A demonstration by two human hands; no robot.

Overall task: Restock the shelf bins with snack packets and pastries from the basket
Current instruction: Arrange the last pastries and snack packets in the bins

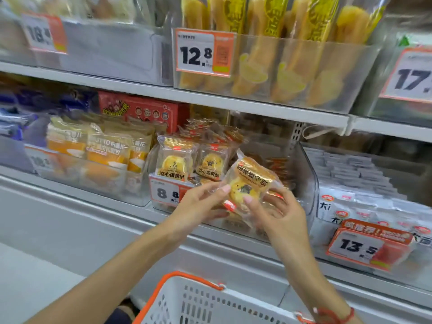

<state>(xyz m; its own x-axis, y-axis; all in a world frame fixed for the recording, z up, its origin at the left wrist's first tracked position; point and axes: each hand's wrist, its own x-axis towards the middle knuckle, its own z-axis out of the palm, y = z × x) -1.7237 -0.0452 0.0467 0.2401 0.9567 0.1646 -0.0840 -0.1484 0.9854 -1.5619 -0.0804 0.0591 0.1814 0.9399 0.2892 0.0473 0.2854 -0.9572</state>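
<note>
Left hand (201, 204): thumb and fingers pinch the left edge of the pastry packet (247, 185).
Pastry packet: clear wrap, yolk pastry inside, label band tilted; held between both hands, in front of the clear bin (304, 174) at the front edge of the lower shelf (117, 206).
Right hand (278, 213): fingers curled under the packet's right side, thumb on its face.
Bin stock: matching packets (174, 161) stand upright at the bin's left; right part looks sparse.
Basket (210, 300): below, near frame bottom; contents not visible.
Step (judged): placing one pastry in its bin.
Next move calls for: turning the packet upright, label forward, and slotting it beside the standing row without toppling it.
</note>
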